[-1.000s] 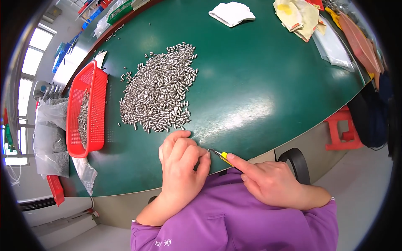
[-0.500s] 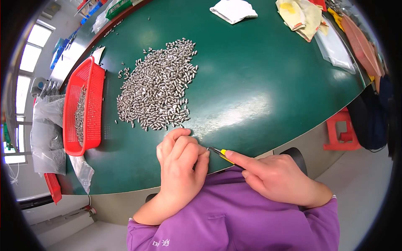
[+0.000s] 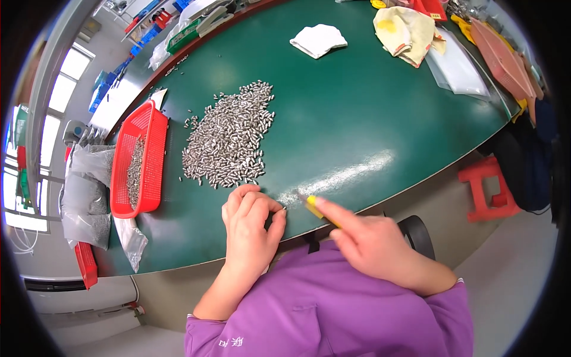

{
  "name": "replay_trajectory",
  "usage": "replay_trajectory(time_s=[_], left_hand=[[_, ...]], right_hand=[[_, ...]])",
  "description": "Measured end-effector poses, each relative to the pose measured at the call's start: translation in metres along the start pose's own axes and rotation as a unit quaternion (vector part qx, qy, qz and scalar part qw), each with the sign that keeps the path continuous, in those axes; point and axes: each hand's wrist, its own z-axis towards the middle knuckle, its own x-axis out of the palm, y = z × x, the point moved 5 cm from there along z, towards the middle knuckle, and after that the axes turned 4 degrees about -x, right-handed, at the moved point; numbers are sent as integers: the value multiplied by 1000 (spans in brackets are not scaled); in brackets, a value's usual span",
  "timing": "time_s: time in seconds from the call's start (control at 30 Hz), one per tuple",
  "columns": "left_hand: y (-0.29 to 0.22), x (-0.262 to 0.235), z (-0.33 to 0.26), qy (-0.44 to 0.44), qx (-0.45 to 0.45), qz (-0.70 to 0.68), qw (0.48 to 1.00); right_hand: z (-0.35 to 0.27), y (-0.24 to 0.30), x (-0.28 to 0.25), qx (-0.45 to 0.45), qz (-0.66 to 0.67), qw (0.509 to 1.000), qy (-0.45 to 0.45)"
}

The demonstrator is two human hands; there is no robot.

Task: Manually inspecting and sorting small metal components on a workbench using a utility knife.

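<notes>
Head view of a person seated at a green table (image 3: 369, 119), working small metal parts by hand. The left hand (image 3: 251, 229) rests near the table's front edge with its fingers curled narrowly together, thumb against fingertips, apparently pinching one small metal pin; the pin itself is too small to make out between the fingers. The right hand (image 3: 372, 244) holds a slim yellow-handled tool (image 3: 313, 206), fingers closed around the handle and the index finger laid along it, the tip aimed toward the left fingertips and just short of them. The supply, a loose heap of silvery pins (image 3: 229, 140), lies on the table just beyond the left hand. A red mesh basket (image 3: 138, 157) containing a few more pins stands to the left of the heap, with clear plastic bags (image 3: 86, 199) beside it. Folded white cloth (image 3: 318, 40) and a yellow cloth (image 3: 404, 30) lie at the far side. To do this step well, it seems best to brace both hands on the table, keep the pinch firm, and bring the tool tip in slowly, away from the fingertips.
</notes>
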Motion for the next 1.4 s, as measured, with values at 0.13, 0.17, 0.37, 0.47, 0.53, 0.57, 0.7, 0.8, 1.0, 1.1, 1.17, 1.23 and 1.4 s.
replay_trajectory(time_s=[0.13, 0.17, 0.37, 0.47, 0.53, 0.57, 0.7, 0.8, 1.0, 1.1, 1.17, 1.23, 1.4], left_hand=[[11, -12, -1, -56, 34, -62, 996], [13, -17, -1, -80, 13, -87, 993], [34, -19, -12, -65, -121, -432, 891], [41, -25, -23, -82, -161, -482, 857], [42, -30, -28, -99, -205, -492, 840], [43, -31, -31, -100, -205, -493, 840], [49, -30, -39, -93, -210, -473, 850], [50, -33, -45, -99, -187, -482, 850], [60, -35, -55, -115, -188, -508, 833], [67, -36, -57, -125, -241, -511, 815], [68, -34, -53, -134, -239, -530, 803], [74, -35, -54, -127, -239, -520, 810], [82, -37, -48, -114, -214, -531, 812]], right_hand=[[10, -8, -51, 55, -146, 981, -119], [15, -16, -59, 67, -204, 969, -126], [35, -63, -73, 65, -331, 930, -147], [40, -30, -57, -51, -280, 936, -208], [36, -8, -28, -141, -185, 964, -132], [34, 1, -12, -162, -142, 972, -89], [33, 16, 23, -163, -113, 979, -35], [34, 15, 28, -177, -142, 973, -42], [34, 17, 28, -214, -177, 960, -20], [33, 14, 27, -274, -172, 946, -16], [28, 12, 8, -312, -176, 932, -59], [22, 9, -29, -303, -182, 928, -113], [-17, -23, -123, -131, -346, 864, -342]])
